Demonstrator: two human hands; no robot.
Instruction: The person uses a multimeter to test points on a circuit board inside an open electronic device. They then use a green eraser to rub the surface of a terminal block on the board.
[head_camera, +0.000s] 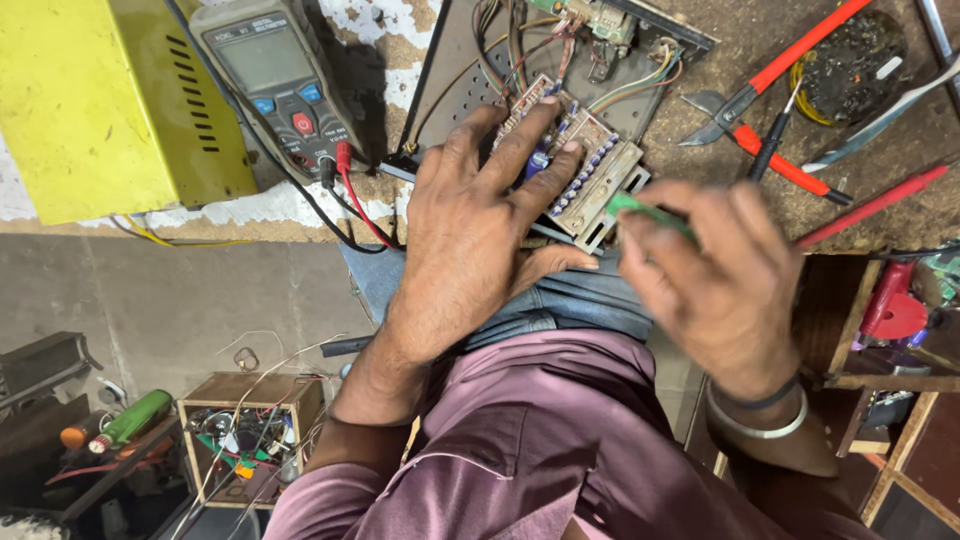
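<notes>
Left hand (470, 230) lay spread, pinning circuit board (590, 175); right hand (715, 275) closed on green tool (650, 212) beside it. Board work looked mid-way, wires attached.

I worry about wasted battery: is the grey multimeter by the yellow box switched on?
Cannot tell. The multimeter has its red and black leads plugged in, but its screen looks blank grey from this angle.

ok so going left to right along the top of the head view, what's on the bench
yellow metal box → grey multimeter → circuit board under the left hand → red-handled cutters → red probe; the right hand holds a green tool beside the board
</notes>
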